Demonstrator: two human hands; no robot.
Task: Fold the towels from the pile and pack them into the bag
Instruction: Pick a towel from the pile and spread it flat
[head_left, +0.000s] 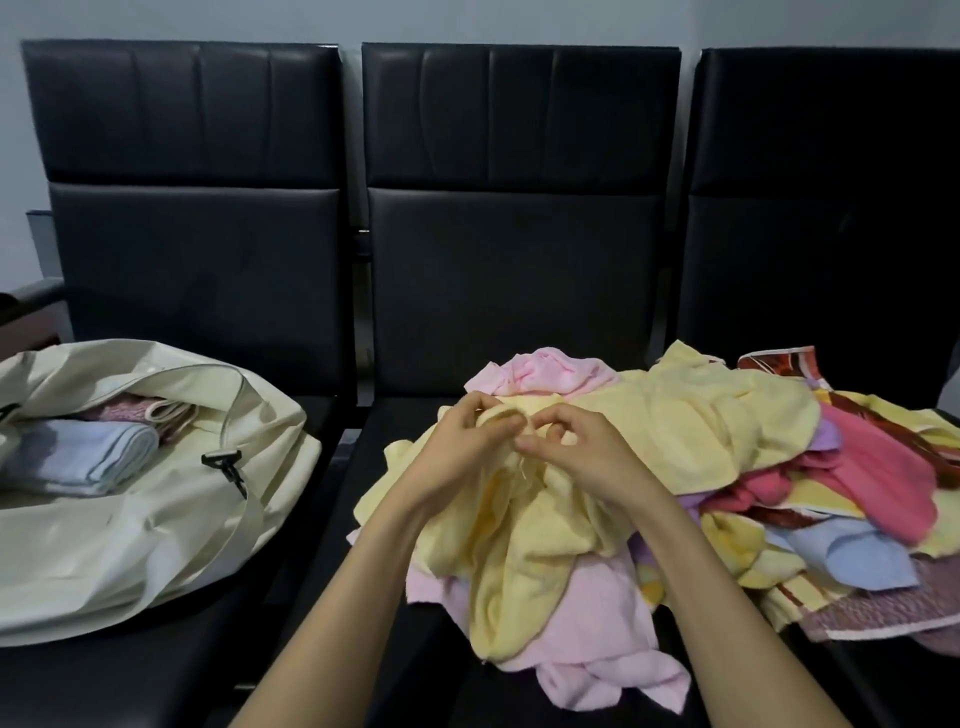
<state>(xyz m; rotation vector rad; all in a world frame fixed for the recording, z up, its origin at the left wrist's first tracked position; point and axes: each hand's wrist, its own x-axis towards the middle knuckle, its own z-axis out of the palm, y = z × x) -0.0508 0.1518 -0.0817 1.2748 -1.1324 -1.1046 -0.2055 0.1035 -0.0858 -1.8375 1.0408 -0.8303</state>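
Observation:
A crumpled pale yellow towel (524, 551) lies on top of the pile on the middle seat. My left hand (457, 452) and my right hand (582, 452) meet at its upper edge, each pinching the yellow cloth with curled fingers. A pink towel (597, 623) lies under it, spilling toward the seat's front. The pile of towels (841, 499) in pink, blue, purple and patterned cloth spreads over the right seat. The cream bag (130, 530) lies open on the left seat, with a folded blue towel (83, 457) and a pinkish one (130, 410) inside.
Three black padded seats (519, 249) stand in a row against a pale wall. The bag's strap with a black clip (228, 465) hangs over its side. A dark armrest (31, 296) shows at the far left.

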